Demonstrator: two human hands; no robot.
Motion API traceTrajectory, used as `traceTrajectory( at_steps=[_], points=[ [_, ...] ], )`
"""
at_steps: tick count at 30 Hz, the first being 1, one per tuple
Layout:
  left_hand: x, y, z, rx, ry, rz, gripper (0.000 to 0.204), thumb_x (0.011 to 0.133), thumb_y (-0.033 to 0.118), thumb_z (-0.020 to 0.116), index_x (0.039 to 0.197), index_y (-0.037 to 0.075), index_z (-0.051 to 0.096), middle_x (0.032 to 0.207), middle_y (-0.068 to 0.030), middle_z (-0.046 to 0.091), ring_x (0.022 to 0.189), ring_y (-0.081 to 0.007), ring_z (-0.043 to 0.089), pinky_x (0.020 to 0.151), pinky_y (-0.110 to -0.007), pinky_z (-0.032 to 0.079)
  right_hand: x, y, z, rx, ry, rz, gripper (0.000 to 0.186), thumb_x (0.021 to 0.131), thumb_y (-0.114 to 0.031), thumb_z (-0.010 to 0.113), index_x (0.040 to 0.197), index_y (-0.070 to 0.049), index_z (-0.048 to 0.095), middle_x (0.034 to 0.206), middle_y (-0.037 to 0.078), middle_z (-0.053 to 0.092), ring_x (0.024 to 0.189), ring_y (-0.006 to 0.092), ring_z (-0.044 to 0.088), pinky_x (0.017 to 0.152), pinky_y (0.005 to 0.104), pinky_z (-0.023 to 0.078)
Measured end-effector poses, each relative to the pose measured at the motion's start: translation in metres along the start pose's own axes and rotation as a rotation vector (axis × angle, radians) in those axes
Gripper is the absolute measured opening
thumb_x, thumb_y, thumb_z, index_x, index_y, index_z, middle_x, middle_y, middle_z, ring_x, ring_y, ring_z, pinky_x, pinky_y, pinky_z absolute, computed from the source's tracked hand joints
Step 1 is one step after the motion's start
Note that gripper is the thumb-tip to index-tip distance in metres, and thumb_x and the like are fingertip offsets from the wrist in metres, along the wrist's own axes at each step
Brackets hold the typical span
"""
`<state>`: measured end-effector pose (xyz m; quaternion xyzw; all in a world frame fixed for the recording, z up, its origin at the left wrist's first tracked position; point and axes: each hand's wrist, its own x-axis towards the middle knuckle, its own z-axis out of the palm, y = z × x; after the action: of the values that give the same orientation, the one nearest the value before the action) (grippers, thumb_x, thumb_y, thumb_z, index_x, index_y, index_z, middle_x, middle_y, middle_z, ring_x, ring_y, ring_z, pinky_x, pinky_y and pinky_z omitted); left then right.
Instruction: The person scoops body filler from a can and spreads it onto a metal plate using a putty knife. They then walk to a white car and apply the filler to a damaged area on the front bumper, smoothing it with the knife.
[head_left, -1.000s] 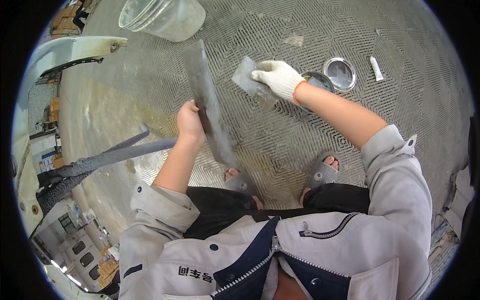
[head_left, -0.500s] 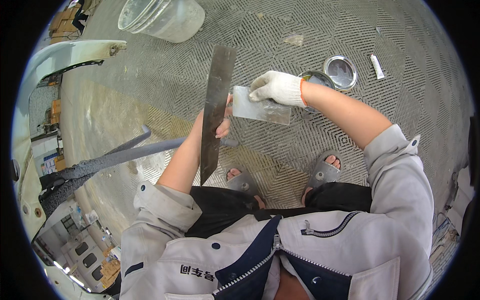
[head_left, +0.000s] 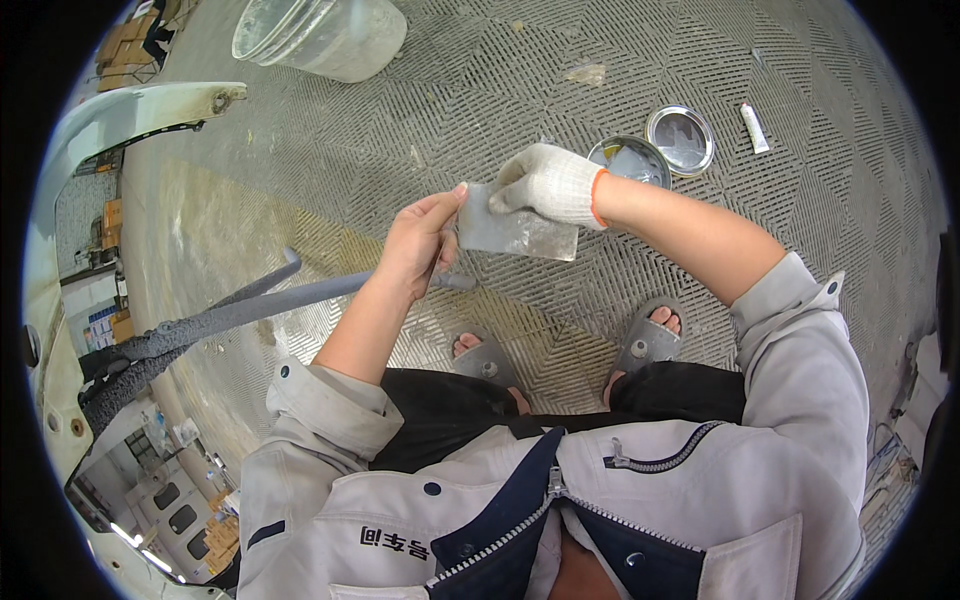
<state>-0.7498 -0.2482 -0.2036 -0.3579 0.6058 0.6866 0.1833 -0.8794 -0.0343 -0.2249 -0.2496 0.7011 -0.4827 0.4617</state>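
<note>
Tin (head_left: 612,142): already opened; round metal lid (head_left: 683,140) is laid beside it, beyond right hand (head_left: 545,188).
Plate (head_left: 512,232): grey, flat, rectangular, between the hands; pale smears are seen on it, what remains to be done cannot be told.
Right hand: in knitted white glove (head_left: 565,180), closed on plate's upper edge.
Left hand (head_left: 415,240): bare, half curled by plate's left edge; whether anything is held cannot be told.

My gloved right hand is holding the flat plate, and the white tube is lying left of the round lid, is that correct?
Not quite: the head view shows the tube right of the lid. Your right hand does hold the plate.
</note>
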Motion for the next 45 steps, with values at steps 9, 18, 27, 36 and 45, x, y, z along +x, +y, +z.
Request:
traceTrajectory(
  at_steps=[9, 18, 27, 36, 45],
  points=[
    [0.003, -0.009, -0.016, -0.2, 0.138, 0.032, 0.043, 0.114, 0.043, 0.057, 0.114, 0.001, 0.068, 0.091, -0.0126, 0.074, 0.048, -0.0069, 0.045, 0.042, -0.025, 0.036, 0.017, 0.027, -0.045, 0.458, 0.252, 0.021, 0.051, 0.104, -0.024, 0.074, 0.147, 0.003, 0.065, 0.127, 0.013, 0.078, 0.106, 0.0205, 0.075, 0.094, 0.0368, 0.062],
    [0.012, -0.003, -0.025, -0.262, 0.052, 0.003, 0.059, 0.109, 0.06, 0.063, 0.128, 0.005, 0.064, 0.093, -0.0057, 0.071, 0.061, -0.0093, 0.051, 0.054, -0.028, 0.043, 0.015, 0.021, -0.014, 0.577, 0.182, 0.047, 0.066, 0.102, -0.033, 0.077, 0.156, -0.003, 0.055, 0.115, 0.008, 0.071, 0.093, 0.0158, 0.065, 0.081, 0.0326, 0.056],
    [0.008, 0.007, -0.006, -0.246, 0.243, 0.346, 0.033, 0.109, 0.03, 0.074, 0.129, 0.005, 0.065, 0.119, -0.0062, 0.075, 0.105, -0.0158, 0.071, 0.096, -0.035, 0.058, 0.006, 0.011, 0.025, 0.909, 0.091, -0.154, 0.055, 0.101, -0.024, 0.072, 0.151, -0.004, 0.062, 0.112, 0.006, 0.073, 0.089, 0.015, 0.068, 0.077, 0.0297, 0.056],
    [0.007, 0.004, 0.005, 0.083, 0.589, 0.671, 0.042, 0.11, 0.034, 0.072, 0.13, -0.002, 0.062, 0.128, -0.0127, 0.072, 0.114, -0.0196, 0.066, 0.102, -0.036, 0.052, 0.003, -0.015, 0.056, 0.341, 0.342, -0.281, 0.038, 0.103, -0.013, 0.071, 0.139, 0.0, 0.073, 0.124, 0.011, 0.08, 0.11, 0.0151, 0.073, 0.097, 0.0364, 0.06],
    [-0.004, 0.0, 0.01, 0.311, 0.571, 0.664, 0.038, 0.108, 0.028, 0.075, 0.123, -0.005, 0.064, 0.118, -0.0143, 0.074, 0.108, -0.0212, 0.068, 0.099, -0.038, 0.053, 0.005, -0.016, 0.039, 0.065, -0.003, -0.14, 0.034, 0.103, -0.02, 0.068, 0.128, 0.003, 0.075, 0.107, 0.015, 0.081, 0.094, 0.0195, 0.073, 0.09, 0.0374, 0.059]
  ],
)
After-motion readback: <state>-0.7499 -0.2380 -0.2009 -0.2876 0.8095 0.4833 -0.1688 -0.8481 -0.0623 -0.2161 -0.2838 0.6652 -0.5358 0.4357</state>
